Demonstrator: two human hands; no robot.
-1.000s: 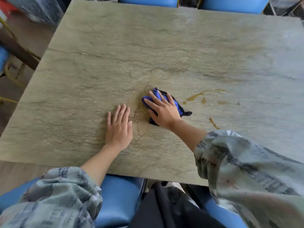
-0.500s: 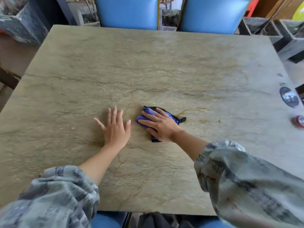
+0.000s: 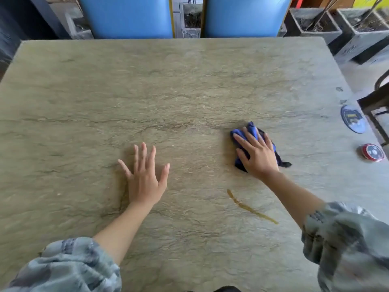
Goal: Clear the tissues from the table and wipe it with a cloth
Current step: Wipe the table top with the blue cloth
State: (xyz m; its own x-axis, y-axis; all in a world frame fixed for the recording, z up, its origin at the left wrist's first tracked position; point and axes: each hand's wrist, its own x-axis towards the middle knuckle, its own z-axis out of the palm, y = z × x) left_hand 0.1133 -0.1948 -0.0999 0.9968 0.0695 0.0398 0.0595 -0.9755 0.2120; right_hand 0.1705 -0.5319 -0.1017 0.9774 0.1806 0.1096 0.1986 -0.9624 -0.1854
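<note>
My right hand (image 3: 257,153) presses flat on a crumpled blue cloth (image 3: 251,128) on the stone table (image 3: 189,81), right of centre. The cloth's blue folds stick out past my fingertips and a dark corner trails to the right. My left hand (image 3: 145,178) lies flat on the bare tabletop, fingers spread, holding nothing. A thin brown streak of spilled liquid (image 3: 250,208) runs diagonally on the table below my right forearm. No tissues are in view.
A round blue coaster (image 3: 352,119) and a small red round tin (image 3: 371,151) sit near the table's right edge. Two blue chairs (image 3: 128,16) stand at the far side. Grey stone planters (image 3: 315,26) and a dark chair frame (image 3: 376,102) are off to the right.
My right hand has slid the cloth to the right across the table, over the upper brown stain, which no longer shows. The left hand stays flat. The view has tilted up.
</note>
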